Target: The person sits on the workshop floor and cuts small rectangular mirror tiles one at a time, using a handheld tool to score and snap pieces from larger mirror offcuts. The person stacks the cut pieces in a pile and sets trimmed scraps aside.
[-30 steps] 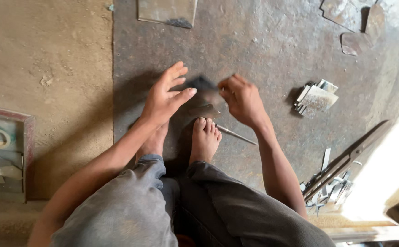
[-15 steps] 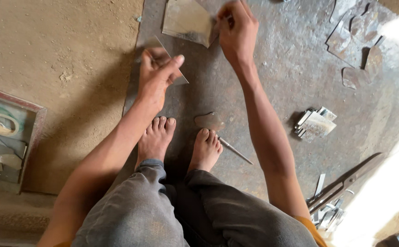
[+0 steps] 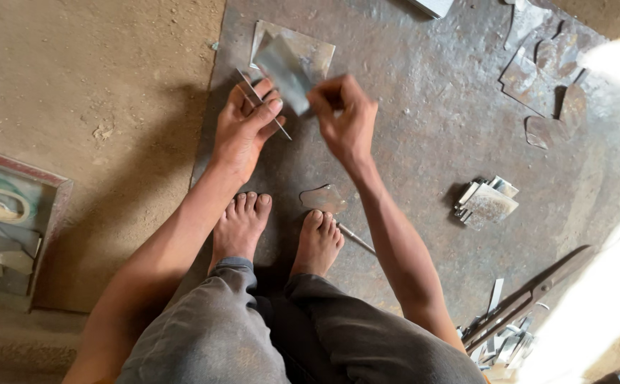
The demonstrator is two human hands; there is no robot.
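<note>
Nearest me: two bare feet (image 3: pixel 281 231), one curved metal scrap (image 3: pixel 323 199) at the toes. Next, my left hand (image 3: pixel 242 128) grips one thin strip (image 3: pixel 262 103), long axis diagonal. My right hand (image 3: pixel 345 117) pinches one small sheet piece (image 3: pixel 285 67), just left of it, above one larger sheet (image 3: pixel 313 51).

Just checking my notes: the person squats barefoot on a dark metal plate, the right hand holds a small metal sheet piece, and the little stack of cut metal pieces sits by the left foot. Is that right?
Not quite. In the head view the stack of cut metal pieces lies out to the right of the right forearm, well away from the left foot. The rest holds: barefoot on the metal plate, with the right hand holding the small metal sheet piece.
</note>
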